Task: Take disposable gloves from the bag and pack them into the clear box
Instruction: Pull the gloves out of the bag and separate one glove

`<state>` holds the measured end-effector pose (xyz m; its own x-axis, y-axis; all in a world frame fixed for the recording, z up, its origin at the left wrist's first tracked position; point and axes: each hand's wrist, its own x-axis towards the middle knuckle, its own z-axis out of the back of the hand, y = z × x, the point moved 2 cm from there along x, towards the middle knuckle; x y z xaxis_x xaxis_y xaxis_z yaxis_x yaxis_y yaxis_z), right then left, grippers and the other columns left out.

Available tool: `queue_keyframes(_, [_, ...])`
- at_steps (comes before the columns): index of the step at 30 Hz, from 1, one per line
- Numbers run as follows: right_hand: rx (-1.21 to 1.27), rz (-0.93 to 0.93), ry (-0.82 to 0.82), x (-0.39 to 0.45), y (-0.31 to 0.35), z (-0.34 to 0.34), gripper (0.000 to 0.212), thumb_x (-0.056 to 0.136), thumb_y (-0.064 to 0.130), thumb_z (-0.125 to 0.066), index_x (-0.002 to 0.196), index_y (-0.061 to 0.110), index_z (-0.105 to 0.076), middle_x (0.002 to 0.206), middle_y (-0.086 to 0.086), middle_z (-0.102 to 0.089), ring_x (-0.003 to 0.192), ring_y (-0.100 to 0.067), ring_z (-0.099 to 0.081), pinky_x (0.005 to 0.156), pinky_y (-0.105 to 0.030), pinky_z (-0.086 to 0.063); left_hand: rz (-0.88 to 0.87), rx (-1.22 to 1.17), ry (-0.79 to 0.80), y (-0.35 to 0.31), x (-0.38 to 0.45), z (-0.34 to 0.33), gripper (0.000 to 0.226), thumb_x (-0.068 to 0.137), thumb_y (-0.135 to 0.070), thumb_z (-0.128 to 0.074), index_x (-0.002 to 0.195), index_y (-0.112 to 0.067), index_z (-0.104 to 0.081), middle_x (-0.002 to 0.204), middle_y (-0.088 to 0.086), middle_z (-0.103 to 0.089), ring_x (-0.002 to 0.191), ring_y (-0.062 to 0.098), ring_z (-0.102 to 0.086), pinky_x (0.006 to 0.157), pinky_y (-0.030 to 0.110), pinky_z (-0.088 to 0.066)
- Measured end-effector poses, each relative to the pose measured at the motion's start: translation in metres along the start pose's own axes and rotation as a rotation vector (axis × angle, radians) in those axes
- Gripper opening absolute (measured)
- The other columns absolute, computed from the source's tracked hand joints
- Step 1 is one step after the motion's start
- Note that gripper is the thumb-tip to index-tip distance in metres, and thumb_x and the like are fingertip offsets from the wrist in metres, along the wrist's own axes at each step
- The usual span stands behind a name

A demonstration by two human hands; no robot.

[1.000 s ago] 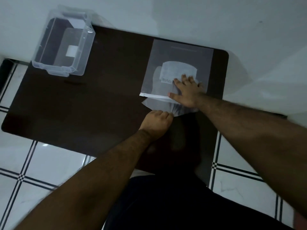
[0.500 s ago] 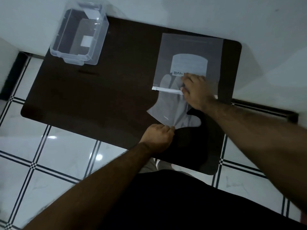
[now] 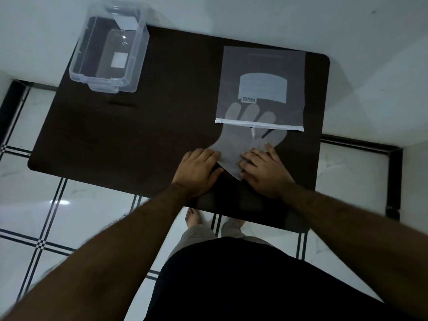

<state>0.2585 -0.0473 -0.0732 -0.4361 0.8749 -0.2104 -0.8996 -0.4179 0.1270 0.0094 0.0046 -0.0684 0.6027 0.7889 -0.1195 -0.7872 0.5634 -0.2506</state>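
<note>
Half out of the zip bag (image 3: 261,86) on the dark desk (image 3: 143,135) — a translucent disposable glove (image 3: 234,147), cuff end pinned flat between left hand (image 3: 199,170) and right hand (image 3: 264,172), both spread palm-down on its edges, gripping nothing. Since half a second ago: right hand off the bag mouth and down beside the left; left fist now opened. Glove fingertips blurred behind the bag film; printed label unreadable. Clear box (image 3: 111,49) empty-looking, well apart at far left corner.

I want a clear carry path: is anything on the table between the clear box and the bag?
Nothing: the head view shows only bare dark table between the clear box and the bag.
</note>
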Motion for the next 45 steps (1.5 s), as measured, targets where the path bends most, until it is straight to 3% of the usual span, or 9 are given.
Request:
queue_keyframes(2, [0.005,0.020,0.018,-0.002,-0.002,-0.001,0.050,0.107,0.050,-0.036,0.144,0.027,-0.062,0.157,-0.005,-0.054,0.151,-0.029,-0.041,0.128,-0.064,-0.005,0.044,-0.001,0.091,0.006,0.001,-0.001,0.067,0.104,-0.057,-0.047,0.161,-0.023,-0.043,0.167,0.003,-0.043,0.152,0.028,-0.040,0.123,0.053,-0.033])
queue_keyframes(4, [0.009,0.045,0.049,-0.004,-0.004,-0.002,0.051,0.107,0.052,-0.034,0.144,0.030,-0.060,0.158,-0.002,-0.052,0.152,-0.026,-0.038,0.128,-0.064,-0.003,0.050,-0.005,0.158,0.009,0.000,-0.002,0.068,0.105,-0.059,-0.045,0.164,-0.025,-0.038,0.173,0.003,-0.035,0.159,0.026,-0.030,0.130,0.054,-0.022])
queue_keyframes(7, [0.025,0.124,0.087,-0.006,-0.003,-0.002,0.053,0.106,0.053,-0.031,0.143,0.031,-0.062,0.157,-0.001,-0.054,0.153,-0.026,-0.039,0.127,-0.064,-0.002,0.011,0.028,0.140,0.006,-0.007,-0.001,0.061,0.106,-0.058,-0.045,0.157,-0.023,-0.051,0.164,0.004,-0.048,0.155,0.026,-0.036,0.130,0.055,-0.021])
queue_keyframes(12, [0.013,0.306,0.156,-0.017,0.011,-0.005,0.046,0.106,0.048,-0.039,0.143,0.030,-0.060,0.160,-0.004,-0.052,0.153,-0.028,-0.039,0.125,-0.066,-0.002,-0.038,0.029,0.067,0.000,-0.035,-0.002,0.050,0.103,-0.053,-0.043,0.123,-0.021,-0.075,0.136,0.003,-0.069,0.142,0.028,-0.052,0.124,0.055,-0.029])
queue_keyframes(19, [-0.046,0.489,0.120,-0.022,0.033,-0.009,0.037,0.103,0.042,-0.058,0.134,0.023,-0.067,0.147,-0.011,-0.064,0.141,-0.030,-0.056,0.123,-0.070,-0.022,-0.059,0.029,0.063,-0.001,-0.074,-0.006,0.041,0.105,-0.051,-0.047,0.105,-0.024,-0.078,0.119,-0.001,-0.076,0.130,0.026,-0.062,0.120,0.056,-0.038])
queue_keyframes(25, [-0.086,0.463,0.157,-0.016,0.037,0.001,0.040,0.104,0.046,-0.049,0.131,0.024,-0.068,0.145,-0.010,-0.065,0.140,-0.031,-0.056,0.122,-0.068,-0.025,-0.075,0.040,0.009,0.001,-0.087,-0.006,0.040,0.103,-0.048,-0.048,0.098,-0.023,-0.079,0.110,0.000,-0.078,0.122,0.027,-0.068,0.117,0.056,-0.043])
queue_keyframes(29, [-0.047,0.319,0.185,-0.011,0.041,0.003,0.052,0.107,0.053,-0.033,0.139,0.026,-0.062,0.151,-0.006,-0.059,0.144,-0.030,-0.051,0.124,-0.067,-0.022,-0.098,0.039,-0.006,0.000,-0.091,-0.007,0.040,0.102,-0.048,-0.049,0.100,-0.023,-0.079,0.109,0.000,-0.078,0.120,0.027,-0.068,0.115,0.055,-0.045])
queue_keyframes(38, [-0.017,0.219,0.113,-0.005,0.046,0.003,0.042,0.107,0.052,-0.039,0.129,0.028,-0.066,0.141,-0.004,-0.065,0.137,-0.028,-0.056,0.124,-0.066,-0.025,-0.079,0.008,0.061,0.002,-0.095,-0.006,0.044,0.102,-0.054,-0.048,0.118,-0.025,-0.077,0.123,-0.002,-0.075,0.130,0.024,-0.063,0.118,0.055,-0.041])
queue_keyframes(45, [0.078,0.125,0.103,0.012,0.086,0.014,0.046,0.105,0.058,-0.038,0.122,0.027,-0.068,0.129,-0.001,-0.067,0.127,-0.025,-0.056,0.118,-0.055,-0.029,0.159,-0.267,-0.112,0.021,-0.099,0.011,0.031,0.102,-0.040,-0.058,0.115,-0.021,-0.079,0.114,-0.003,-0.076,0.112,0.021,-0.067,0.099,0.043,-0.048])
